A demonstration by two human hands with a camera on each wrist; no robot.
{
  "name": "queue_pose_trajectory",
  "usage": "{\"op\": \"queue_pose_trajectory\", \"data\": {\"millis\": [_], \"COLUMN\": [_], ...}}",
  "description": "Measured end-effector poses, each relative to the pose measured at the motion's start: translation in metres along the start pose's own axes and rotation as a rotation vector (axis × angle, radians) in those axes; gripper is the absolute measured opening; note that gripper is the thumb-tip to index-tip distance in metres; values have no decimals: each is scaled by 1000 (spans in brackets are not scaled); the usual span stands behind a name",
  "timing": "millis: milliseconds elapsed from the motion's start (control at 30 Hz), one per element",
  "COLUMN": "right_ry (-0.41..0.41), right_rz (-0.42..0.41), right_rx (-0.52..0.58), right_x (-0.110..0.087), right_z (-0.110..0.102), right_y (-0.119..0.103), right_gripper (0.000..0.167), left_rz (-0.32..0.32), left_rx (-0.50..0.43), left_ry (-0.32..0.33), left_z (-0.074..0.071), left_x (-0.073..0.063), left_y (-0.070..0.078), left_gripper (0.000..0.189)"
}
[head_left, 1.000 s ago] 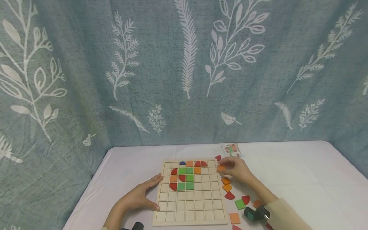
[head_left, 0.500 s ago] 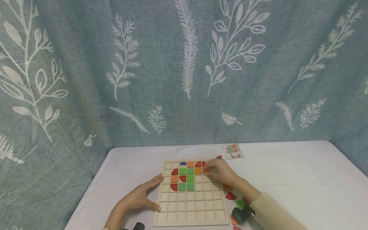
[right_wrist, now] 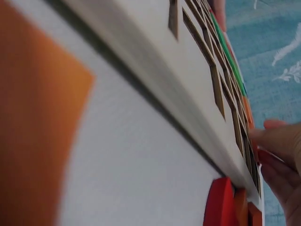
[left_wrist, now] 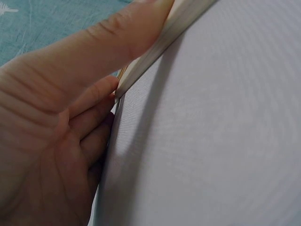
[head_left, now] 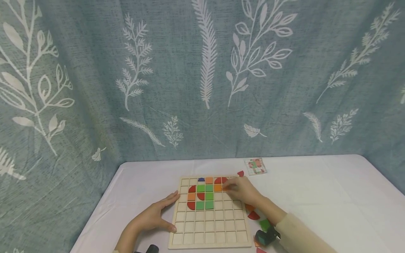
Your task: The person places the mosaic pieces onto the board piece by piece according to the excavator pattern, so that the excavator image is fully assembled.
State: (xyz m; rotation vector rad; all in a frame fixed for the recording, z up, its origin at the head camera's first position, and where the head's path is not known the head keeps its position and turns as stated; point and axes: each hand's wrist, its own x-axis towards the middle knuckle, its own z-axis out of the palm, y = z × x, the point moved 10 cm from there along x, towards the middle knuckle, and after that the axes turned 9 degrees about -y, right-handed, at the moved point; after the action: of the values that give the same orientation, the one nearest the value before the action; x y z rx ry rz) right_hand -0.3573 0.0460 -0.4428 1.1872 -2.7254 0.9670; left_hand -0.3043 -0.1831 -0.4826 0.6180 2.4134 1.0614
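Observation:
A square wooden grid board (head_left: 209,226) lies on the white table, its upper cells partly filled with red, orange, green and blue tiles. My left hand (head_left: 155,214) rests against the board's left edge, thumb and fingers spread along it; in the left wrist view, the thumb (left_wrist: 103,44) lies on the rim. Over the upper right cells, my right hand (head_left: 245,191) pinches an orange tile, mostly covered by the fingertips, just right of a seated orange tile (head_left: 217,187). Red curved pieces (head_left: 218,180) sit in the row above.
A small pattern card (head_left: 255,166) lies beyond the board's top right corner, near a red piece (head_left: 240,173). Loose tiles line the right edge, including a red quarter piece (head_left: 254,215) and a green square (head_left: 264,225), partly under the right forearm. A patterned curtain (head_left: 190,88) hangs behind.
My right hand has moved left from the loose tiles onto the board's upper right cells, bringing an orange tile; over the last half second it barely shifts. The left hand stays put.

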Motion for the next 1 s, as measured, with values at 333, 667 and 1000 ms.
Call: {"op": "queue_pose_trajectory", "data": {"millis": [333, 667, 1000], "right_ry": [-20, 16, -126], "right_rz": [11, 166, 180], "right_rx": [126, 246, 205], "right_x": [-13, -45, -65], "right_z": [-6, -19, -16], "right_y": [7, 40, 43], "right_gripper": [15, 16, 27], "left_rz": [6, 4, 2], "left_rx": [1, 11, 7], "left_ry": [0, 5, 10], "left_z": [1, -1, -1], "left_x": [-1, -1, 0], "left_y": [1, 0, -1], "left_gripper": [104, 104, 104]}}
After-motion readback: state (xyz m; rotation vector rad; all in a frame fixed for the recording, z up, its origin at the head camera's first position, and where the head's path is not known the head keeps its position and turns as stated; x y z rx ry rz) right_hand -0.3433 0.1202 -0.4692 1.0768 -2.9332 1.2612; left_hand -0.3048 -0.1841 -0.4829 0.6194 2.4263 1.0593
